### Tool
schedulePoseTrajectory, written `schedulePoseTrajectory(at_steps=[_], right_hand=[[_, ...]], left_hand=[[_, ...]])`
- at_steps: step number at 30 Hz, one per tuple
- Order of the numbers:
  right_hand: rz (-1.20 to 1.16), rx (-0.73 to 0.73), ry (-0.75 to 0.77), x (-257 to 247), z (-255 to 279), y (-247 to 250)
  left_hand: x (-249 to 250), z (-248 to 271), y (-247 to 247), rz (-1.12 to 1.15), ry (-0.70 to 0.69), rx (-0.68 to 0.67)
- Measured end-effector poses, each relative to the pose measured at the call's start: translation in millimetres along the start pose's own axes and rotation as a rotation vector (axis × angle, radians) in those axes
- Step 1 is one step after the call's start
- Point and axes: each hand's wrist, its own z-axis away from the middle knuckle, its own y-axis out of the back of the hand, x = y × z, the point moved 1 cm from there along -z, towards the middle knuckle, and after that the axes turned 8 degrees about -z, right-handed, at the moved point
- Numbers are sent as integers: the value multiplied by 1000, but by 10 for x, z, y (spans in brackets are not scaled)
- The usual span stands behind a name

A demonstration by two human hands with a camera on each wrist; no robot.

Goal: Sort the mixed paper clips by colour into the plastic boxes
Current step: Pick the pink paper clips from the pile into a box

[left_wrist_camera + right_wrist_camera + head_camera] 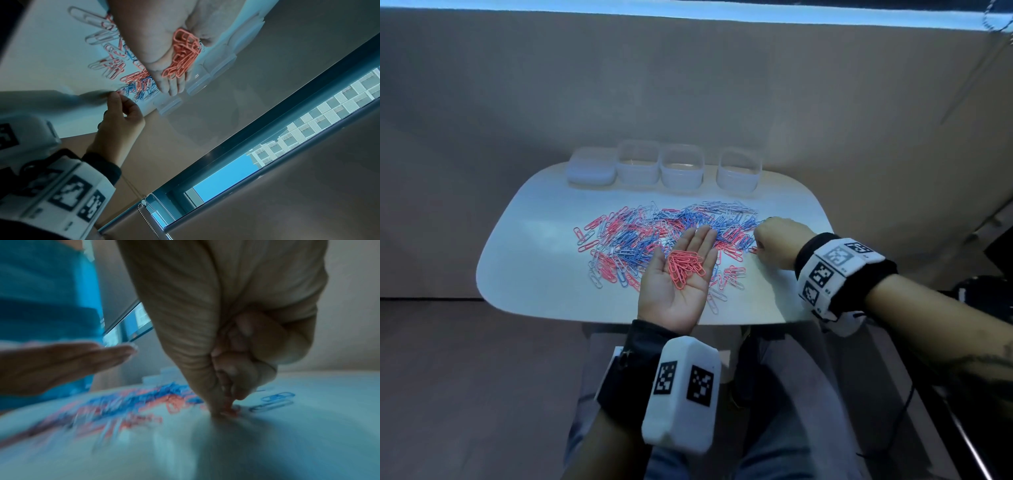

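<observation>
Palm-up over the table's [524, 274] near edge, the left hand [674, 291] lies flat, carrying pink clips [686, 268]. Beside the mixed pile [654, 236], the right hand [779, 241] pinches a pink clip [231, 410] toward the right edge. Plastic boxes [681, 168] line the far edge.

table [544, 274]: white, rounded | paper clips [640, 236]: mixed spread, centre | plastic boxes [681, 168]: far-edge row

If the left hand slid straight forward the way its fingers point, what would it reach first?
Judging from the head view, the open left hand, carrying pink paper clips, points toward the row of clear plastic boxes. It seems raised above the mixed clip pile, so probably a middle box first; height is uncertain.
</observation>
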Motion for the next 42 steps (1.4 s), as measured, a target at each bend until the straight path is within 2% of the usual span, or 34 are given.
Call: schedulePoseTrajectory(at_steps=[5, 18, 20, 22, 24, 26, 29, 31, 33, 36, 38, 40, 42], right_hand=[[274, 13, 137, -151, 32, -1], [150, 2, 25, -164, 86, 73], [47, 42, -27, -69, 111, 154], [-200, 99, -64, 50, 152, 276], [-524, 148, -14, 7, 240, 369], [-738, 148, 88, -218, 346, 390], [-743, 127, 189, -564, 374, 327], [-729, 148, 214, -605, 342, 299], [-824, 188, 218, -555, 329, 287], [-965, 405, 145, -416, 298, 287], [-983, 491, 61, -273, 182, 309], [-906, 469, -36, -109, -46, 358], [-792, 368, -139, 31, -330, 419]], left_hand=[[-36, 22, -36, -3, 13, 12], [-103, -27, -71, 14, 49, 2], [-102, -44, -48, 7, 50, -2], [-73, -63, -10, -3, 43, 9], [-52, -94, 19, 9, 34, 22], [-70, -139, 19, 36, 30, 34], [-103, -179, -11, 53, 32, 36], [-97, -181, -19, 64, 17, 34], [-55, -165, -20, 62, 3, 32], [-11, -163, 27, 74, 31, 29], [21, -174, 74, 71, 56, 62], [65, -180, 113, 82, 85, 111], [136, -162, 129, 115, 139, 72]])
